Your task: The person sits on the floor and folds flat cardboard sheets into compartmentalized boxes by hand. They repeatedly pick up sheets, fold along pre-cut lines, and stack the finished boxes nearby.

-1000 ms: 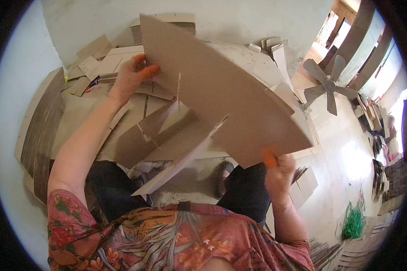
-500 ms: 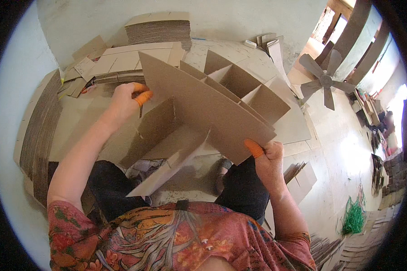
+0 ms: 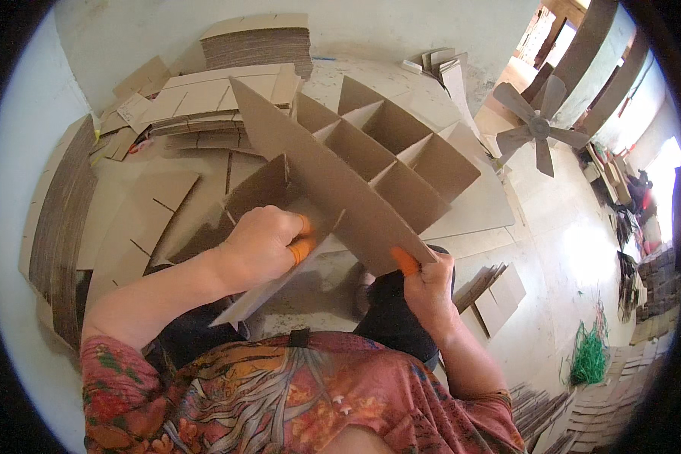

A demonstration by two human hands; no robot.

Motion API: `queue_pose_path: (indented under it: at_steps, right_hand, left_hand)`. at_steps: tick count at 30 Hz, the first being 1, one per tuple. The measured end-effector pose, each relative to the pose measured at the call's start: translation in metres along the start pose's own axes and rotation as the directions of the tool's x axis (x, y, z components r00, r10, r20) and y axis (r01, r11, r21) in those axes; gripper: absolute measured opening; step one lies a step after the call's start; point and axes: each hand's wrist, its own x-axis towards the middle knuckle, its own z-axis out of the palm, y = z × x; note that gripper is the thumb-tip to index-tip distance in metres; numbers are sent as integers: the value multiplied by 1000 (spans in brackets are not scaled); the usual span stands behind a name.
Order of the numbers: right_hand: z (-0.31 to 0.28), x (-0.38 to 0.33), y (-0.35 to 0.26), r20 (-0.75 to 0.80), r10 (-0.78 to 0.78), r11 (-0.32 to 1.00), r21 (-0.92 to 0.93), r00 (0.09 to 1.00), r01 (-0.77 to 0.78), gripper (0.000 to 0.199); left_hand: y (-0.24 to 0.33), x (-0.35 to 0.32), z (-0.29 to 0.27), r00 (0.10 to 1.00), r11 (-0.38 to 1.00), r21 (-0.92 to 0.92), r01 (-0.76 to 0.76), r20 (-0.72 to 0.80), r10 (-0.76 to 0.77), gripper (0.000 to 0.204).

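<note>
A brown cardboard box divider point(image 3: 431, 170), made of slotted strips crossing into open cells, stands tilted in front of me. My right hand point(image 3: 431, 280) pinches the near right end of its long strip point(image 3: 348, 197), the orange-covered thumb flat on the face. My left hand point(image 3: 261, 242) is closed at a shorter cross strip point(image 3: 272, 291) that juts toward me, and its orange-covered fingertips press against that strip. The far sides of those fingers are partly hidden. Another cross strip point(image 3: 261, 185) sticks out from the long one, beyond my left hand.
Slotted cardboard sheets point(image 3: 197, 94) lie at the back left, with a thick stack point(image 3: 257, 45) behind. A tall stack point(image 3: 57, 234) borders the left wall. A loose slotted sheet point(image 3: 147, 219) lies nearer. To the right are a fan point(image 3: 539, 127), cardboard pieces point(image 3: 499, 303) and green strands point(image 3: 590, 356).
My left hand has moved right and nearer, from beside the long strip's far end to the near cross strip. The cells have spread wider; my right hand keeps its grip and shifts slightly nearer.
</note>
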Motion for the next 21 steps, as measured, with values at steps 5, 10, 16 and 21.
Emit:
queue_pose_path:
  at_steps: [5, 10, 16, 21]
  right_hand:
    - [-13, -2, 8, 79, 88, 991, -106, 993, -79, 12]
    - [-28, 8, -18, -40, -49, 998, -31, 998, 47, 36]
    - [-34, 23, -36, 160, -231, 949, -180, 960, 259, 50]
    - [-46, 28, -35, 286, -228, 960, -95, 931, 264, 50]
  left_hand:
    - [-4, 1, -2, 997, 996, -34, 82, 11, -81, 20]
    - [-5, -3, -13, 985, 991, 111, -78, -145, 94, 27]
    - [-43, 1, -44, 952, 933, 253, 255, -234, -196, 21]
    - [-48, 3, -45, 957, 956, 68, 286, -70, -281, 18]
